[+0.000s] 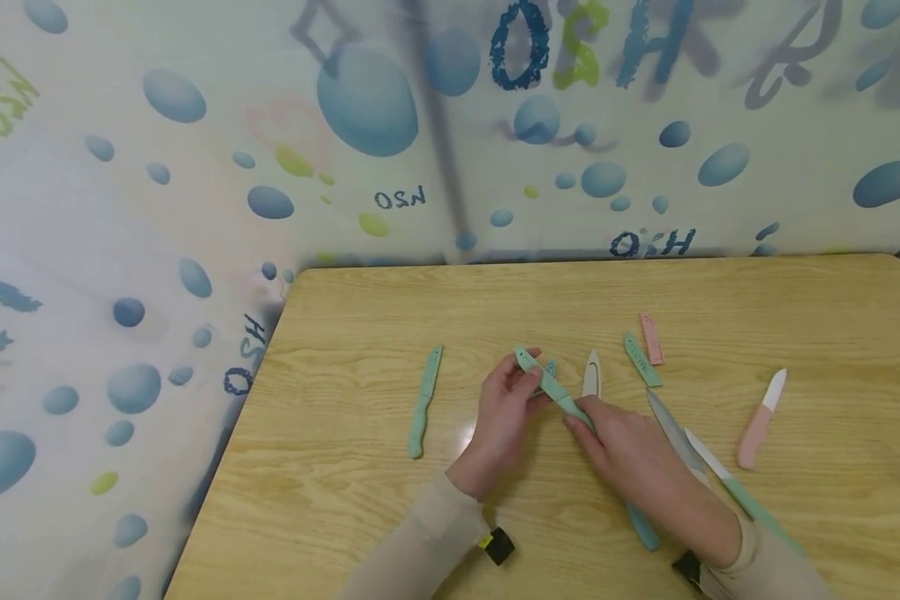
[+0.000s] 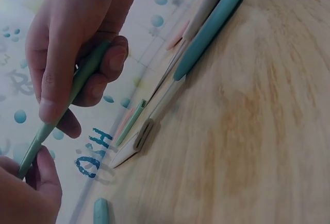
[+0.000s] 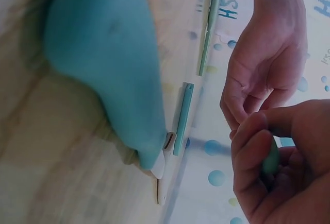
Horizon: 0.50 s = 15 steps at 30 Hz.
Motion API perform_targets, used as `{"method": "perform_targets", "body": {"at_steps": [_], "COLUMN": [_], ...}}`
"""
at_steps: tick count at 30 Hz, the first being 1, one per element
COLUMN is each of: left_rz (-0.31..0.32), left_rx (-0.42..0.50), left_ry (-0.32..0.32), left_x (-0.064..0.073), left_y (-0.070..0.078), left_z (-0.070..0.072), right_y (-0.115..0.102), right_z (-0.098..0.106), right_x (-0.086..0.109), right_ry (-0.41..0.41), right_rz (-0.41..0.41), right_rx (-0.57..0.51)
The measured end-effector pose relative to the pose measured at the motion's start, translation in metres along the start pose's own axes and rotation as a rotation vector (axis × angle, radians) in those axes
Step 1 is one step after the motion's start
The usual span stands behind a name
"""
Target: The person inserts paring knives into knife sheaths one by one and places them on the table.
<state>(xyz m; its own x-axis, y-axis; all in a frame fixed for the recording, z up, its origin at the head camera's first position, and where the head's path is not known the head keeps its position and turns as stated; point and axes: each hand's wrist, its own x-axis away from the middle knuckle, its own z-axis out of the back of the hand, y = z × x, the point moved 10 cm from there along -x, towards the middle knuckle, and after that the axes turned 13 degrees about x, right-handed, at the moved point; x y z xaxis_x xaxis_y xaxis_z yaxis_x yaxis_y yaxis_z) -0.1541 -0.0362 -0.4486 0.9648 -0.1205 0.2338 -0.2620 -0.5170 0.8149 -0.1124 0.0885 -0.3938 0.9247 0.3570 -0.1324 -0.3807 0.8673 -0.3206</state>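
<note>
Above the table's middle, a green knife (image 1: pixel 557 393) in a matching green sheath is held between both hands. The left hand (image 1: pixel 501 417) pinches the sheathed end between thumb and fingers. Curled round the handle, the right hand (image 1: pixel 633 450) covers much of it; the left wrist view shows the green handle (image 2: pixel 82 74) inside its fingers. A blue sheath (image 1: pixel 551 367) lies on the table behind the left fingers. Under the right arm, a blue-handled knife (image 1: pixel 642 527) is partly hidden; its handle (image 3: pixel 108 69) looms large in the right wrist view. A whitish sheath (image 1: pixel 592 373) lies just beyond the right hand.
Another sheathed green knife (image 1: pixel 424 404) lies at left. Further right are a green sheath (image 1: pixel 641 360), a pink sheath (image 1: pixel 652 339), a grey-bladed knife (image 1: pixel 673 427), a bare green-handled knife (image 1: pixel 746 497) and a bare pink-handled knife (image 1: pixel 755 437). A patterned curtain borders the wooden table (image 1: pixel 345 333).
</note>
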Motion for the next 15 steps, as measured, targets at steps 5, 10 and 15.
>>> {"method": "perform_targets", "body": {"at_steps": [5,10,15], "left_rz": [-0.021,-0.075,-0.125], "left_rx": [-0.058,-0.126,-0.176], "left_ry": [0.035,0.095,0.116], "left_x": [-0.004,-0.007,-0.007], "left_y": [0.008,0.022,0.037], "left_z": [0.012,0.029,0.038], "right_y": [0.001,0.006,0.009], "right_z": [0.001,0.001,0.004], "right_x": [-0.001,0.0,0.002], "right_ry": [-0.006,-0.025,-0.022], "right_rz": [-0.021,-0.056,-0.054], "right_rx": [-0.02,-0.062,-0.035]}}
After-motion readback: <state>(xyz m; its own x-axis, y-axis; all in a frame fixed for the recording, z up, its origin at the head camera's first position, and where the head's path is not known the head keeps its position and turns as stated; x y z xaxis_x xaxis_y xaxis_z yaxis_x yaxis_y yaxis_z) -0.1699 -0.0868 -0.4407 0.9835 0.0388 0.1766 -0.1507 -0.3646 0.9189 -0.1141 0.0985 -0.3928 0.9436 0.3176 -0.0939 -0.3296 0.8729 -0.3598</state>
